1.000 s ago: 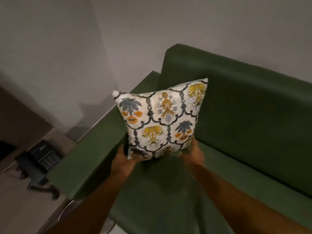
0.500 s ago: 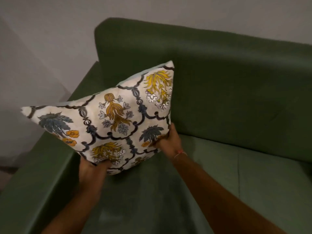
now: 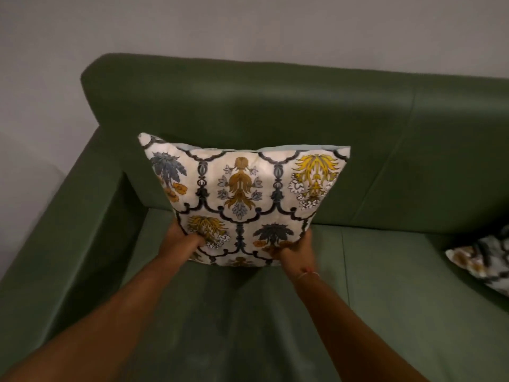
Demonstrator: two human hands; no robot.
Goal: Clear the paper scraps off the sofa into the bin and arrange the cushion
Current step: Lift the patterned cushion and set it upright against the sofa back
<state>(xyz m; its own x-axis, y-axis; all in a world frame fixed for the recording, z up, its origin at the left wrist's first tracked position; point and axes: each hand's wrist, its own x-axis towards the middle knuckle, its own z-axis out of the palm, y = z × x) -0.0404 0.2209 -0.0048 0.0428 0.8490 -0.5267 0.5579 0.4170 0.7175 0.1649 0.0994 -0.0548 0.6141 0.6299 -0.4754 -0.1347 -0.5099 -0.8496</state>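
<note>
- Cushion (image 3: 242, 199) with a cream cover, dark lattice lines and yellow, ochre and blue-grey floral motifs is held upright, printed face toward the camera, above the left end of the green sofa (image 3: 358, 150).
- Its top edge is seen in front of the backrest; whether it touches the backrest cannot be told.
- Its lower left corner is gripped by the left hand (image 3: 180, 241), fingers closed into the fabric.
- Its lower right corner is clasped by the right hand (image 3: 296, 250), with a thin thread band (image 3: 308, 274) worn at that wrist.
- Its bottom edge is seen just over the seat, near the left armrest (image 3: 68, 230).
- Second patterned cushion (image 3: 484, 260) is seen lying on the seat at the far right, cut off by the frame edge, well apart from the held one.
- Plain grey wall (image 3: 248, 26) is seen behind the sofa.
</note>
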